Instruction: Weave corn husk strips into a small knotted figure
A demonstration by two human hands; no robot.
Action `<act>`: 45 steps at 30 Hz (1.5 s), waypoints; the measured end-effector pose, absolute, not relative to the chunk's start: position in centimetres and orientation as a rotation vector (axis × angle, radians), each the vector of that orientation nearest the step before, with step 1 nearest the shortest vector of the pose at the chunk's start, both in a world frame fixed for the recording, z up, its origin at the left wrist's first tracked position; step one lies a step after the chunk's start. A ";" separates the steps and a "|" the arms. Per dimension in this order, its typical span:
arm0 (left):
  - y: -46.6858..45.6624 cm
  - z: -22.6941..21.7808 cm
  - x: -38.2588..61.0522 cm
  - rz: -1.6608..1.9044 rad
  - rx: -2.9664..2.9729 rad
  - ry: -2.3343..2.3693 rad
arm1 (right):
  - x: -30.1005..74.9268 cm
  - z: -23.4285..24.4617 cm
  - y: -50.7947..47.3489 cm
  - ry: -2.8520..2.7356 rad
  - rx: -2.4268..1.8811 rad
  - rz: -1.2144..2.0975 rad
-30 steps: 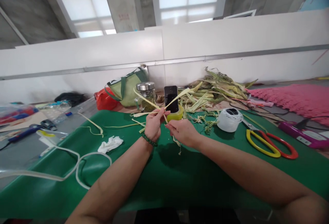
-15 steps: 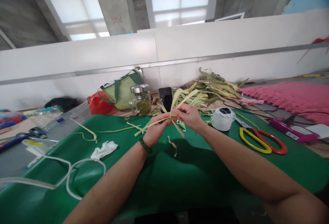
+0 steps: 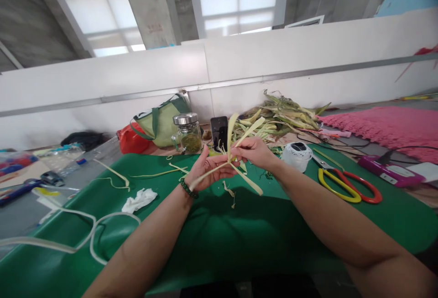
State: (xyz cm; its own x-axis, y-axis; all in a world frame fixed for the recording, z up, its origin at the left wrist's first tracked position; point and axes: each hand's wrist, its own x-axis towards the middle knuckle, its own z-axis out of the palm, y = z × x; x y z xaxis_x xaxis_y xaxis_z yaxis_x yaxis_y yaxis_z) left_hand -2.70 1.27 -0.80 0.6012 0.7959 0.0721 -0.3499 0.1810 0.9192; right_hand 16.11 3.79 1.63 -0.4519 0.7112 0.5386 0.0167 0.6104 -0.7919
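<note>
Both hands meet above the green mat [image 3: 219,234], working pale yellow leaf strips [image 3: 251,183] that cross each other. My left hand [image 3: 207,168], with a dark bead bracelet at the wrist, pinches the crossing from below. My right hand [image 3: 255,151] grips the strips from the right, fingers closed on them. Loose strip ends stick up toward the phone and slant down to the right. A small scrap [image 3: 230,192] dangles under the hands.
A glass jar [image 3: 187,133], a black phone [image 3: 219,131] and a green bag [image 3: 160,120] stand at the back. A heap of husks [image 3: 287,117] lies behind the right hand. White twine spool [image 3: 297,156], yellow and red scissors [image 3: 349,187], crumpled tissue [image 3: 138,199], white tubing [image 3: 82,232].
The hands have lifted and turned the strips; one end now slants down to the right and another stands upright. The view has shifted slightly.
</note>
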 end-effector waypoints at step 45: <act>0.2 -1.1 -0.3 1.060 1.196 0.928 | 15.1 0.8 3.3 -2.113 -0.761 0.538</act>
State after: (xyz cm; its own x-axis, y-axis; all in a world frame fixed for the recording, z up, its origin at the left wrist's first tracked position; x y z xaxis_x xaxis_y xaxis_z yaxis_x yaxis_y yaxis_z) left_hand -0.25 0.16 -1.14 0.2600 0.9655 -0.0103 -0.1374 0.0476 0.9894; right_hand 15.05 3.33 0.83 -0.4918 0.6765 0.5481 0.3321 0.7277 -0.6002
